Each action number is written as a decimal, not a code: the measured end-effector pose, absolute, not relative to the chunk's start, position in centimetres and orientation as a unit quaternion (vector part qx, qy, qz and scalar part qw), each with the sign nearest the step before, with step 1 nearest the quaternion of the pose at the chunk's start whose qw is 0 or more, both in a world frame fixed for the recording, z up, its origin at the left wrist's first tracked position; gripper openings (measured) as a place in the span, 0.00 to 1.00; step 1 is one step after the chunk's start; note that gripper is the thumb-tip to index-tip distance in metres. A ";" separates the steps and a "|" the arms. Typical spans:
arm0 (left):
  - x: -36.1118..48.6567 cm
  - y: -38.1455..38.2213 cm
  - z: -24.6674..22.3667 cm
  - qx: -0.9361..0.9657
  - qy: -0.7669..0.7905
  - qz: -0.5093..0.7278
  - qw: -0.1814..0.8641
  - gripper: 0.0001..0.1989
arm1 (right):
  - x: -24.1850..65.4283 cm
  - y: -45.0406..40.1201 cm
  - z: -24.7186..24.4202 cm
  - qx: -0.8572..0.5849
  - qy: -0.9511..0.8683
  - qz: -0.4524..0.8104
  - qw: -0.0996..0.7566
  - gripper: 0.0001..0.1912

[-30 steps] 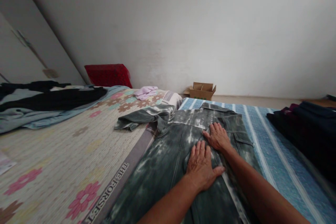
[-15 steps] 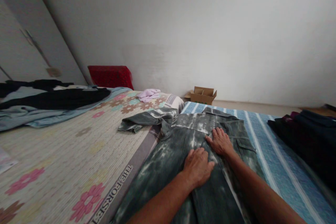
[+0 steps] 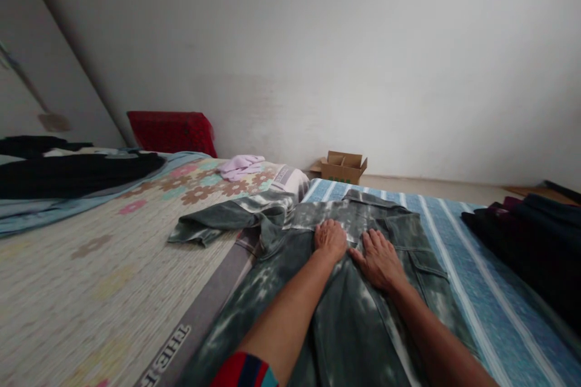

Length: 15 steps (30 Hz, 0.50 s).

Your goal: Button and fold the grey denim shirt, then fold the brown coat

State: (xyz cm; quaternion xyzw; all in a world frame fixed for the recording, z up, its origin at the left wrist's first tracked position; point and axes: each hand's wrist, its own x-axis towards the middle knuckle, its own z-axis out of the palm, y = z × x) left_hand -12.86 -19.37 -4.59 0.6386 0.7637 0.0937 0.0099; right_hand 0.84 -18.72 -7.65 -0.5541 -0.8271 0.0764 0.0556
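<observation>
A grey-green denim jacket (image 3: 267, 299) with whitish tie-dye patches lies spread out, its collar at the far end. One sleeve (image 3: 227, 217) stretches out to the left; a flap pocket shows on the right front. My left hand (image 3: 330, 240) rests on the jacket's upper part, just below the pale chest band, its fingers together and pointing away. Close beside it on the right, my right hand (image 3: 377, 259) presses flat on the cloth with the thumb spread out. Neither hand grips any fabric.
The jacket lies across a flowered mat (image 3: 104, 278) and a blue striped sheet (image 3: 481, 248). Dark folded clothes (image 3: 531, 248) are piled at right. More clothes (image 3: 77, 175) lie at far left, with a lilac cloth (image 3: 240, 167), a red case-like object (image 3: 171, 133) and a cardboard box (image 3: 342, 168) further back.
My left hand has slid forward up the jacket, level with the right hand. My right hand stays on the cloth at nearly the same spot. The view has shifted slightly to the right.
</observation>
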 end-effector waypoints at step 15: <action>-16.3 -14.0 -5.0 0.631 0.770 0.027 0.095 0.37 | 0.9 -18.6 -7.5 -0.546 -0.832 0.078 0.063 0.40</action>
